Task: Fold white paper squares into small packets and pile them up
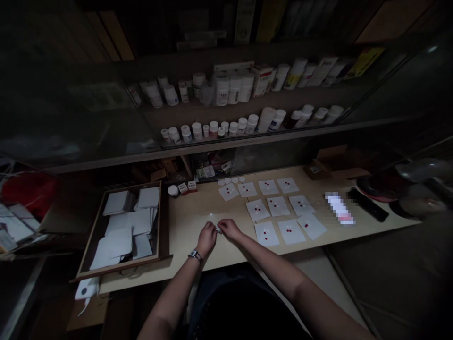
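My left hand (206, 239), with a watch (195, 255) on its wrist, is closed in a pinch over the table. Meeting it at the fingertips, my right hand (230, 228) is closed too. Between them shows a small pale, shiny thing (218, 230), too small to name. To the right lie several square white papers (266, 234) in rough rows, each bearing red and white pills (289, 231). Small white round things (227, 181) sit behind them. A white-capped bottle (173, 191) and small boxes (187, 187) stand at the table's back left.
A wooden drawer (163, 226) full of white paper stacks (118, 203) sits at left. Shelves with several medicine bottles (222, 90) rise behind the table (226, 250). A blurred-out bright thing (339, 208), a dark phone-like object (369, 204) and an open carton (334, 163) are at right.
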The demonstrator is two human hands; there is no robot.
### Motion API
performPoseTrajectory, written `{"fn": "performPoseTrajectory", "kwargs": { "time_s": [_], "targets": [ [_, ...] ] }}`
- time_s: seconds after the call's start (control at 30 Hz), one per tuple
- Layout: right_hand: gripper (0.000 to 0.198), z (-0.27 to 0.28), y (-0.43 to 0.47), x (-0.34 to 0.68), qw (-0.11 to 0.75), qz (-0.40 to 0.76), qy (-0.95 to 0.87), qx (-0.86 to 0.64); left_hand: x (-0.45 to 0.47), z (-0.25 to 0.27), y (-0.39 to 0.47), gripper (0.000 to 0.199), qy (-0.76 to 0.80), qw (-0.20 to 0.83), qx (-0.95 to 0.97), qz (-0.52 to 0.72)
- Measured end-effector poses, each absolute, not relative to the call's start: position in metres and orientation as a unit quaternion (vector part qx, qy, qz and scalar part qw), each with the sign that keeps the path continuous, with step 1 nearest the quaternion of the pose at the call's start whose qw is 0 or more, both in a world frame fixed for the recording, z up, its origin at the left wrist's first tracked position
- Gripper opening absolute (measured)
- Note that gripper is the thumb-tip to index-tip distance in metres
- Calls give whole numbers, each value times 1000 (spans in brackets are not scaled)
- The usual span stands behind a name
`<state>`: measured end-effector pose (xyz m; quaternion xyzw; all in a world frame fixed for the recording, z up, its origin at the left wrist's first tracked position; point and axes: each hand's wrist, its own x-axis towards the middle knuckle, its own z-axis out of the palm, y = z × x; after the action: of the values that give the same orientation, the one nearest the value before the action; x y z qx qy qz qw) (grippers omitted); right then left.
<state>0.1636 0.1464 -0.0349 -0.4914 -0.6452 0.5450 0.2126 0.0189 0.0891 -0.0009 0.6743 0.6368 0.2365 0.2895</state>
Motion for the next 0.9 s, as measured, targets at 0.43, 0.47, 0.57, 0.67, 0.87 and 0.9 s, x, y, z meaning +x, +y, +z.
{"fn": "performPoseTrajectory", "kwargs": {
  "time_s": [0.43, 0.47, 0.57, 0.67, 0.87, 0.9],
  "targets": [
    [19, -29, 148, 167, 223, 514, -677, -476, 21, -4, 89, 9, 636, 310, 660, 254],
    [17, -28, 147, 167, 222, 506, -686, -472, 20, -4, 90, 8, 635, 315, 658, 255],
    [18, -24, 147, 169, 215, 475, -722, -454, 19, -4, 92, 8, 637, 320, 655, 251],
    [24, -19, 146, 172, 202, 446, -762, -424, 16, -4, 93, 9, 639, 307, 656, 260],
    [14, -17, 146, 175, 171, 429, -787, -409, 13, -7, 91, 8, 629, 306, 653, 289],
    [9, -18, 146, 175, 176, 430, -783, -413, 14, -7, 91, 8, 627, 308, 653, 293]
  ]
}}
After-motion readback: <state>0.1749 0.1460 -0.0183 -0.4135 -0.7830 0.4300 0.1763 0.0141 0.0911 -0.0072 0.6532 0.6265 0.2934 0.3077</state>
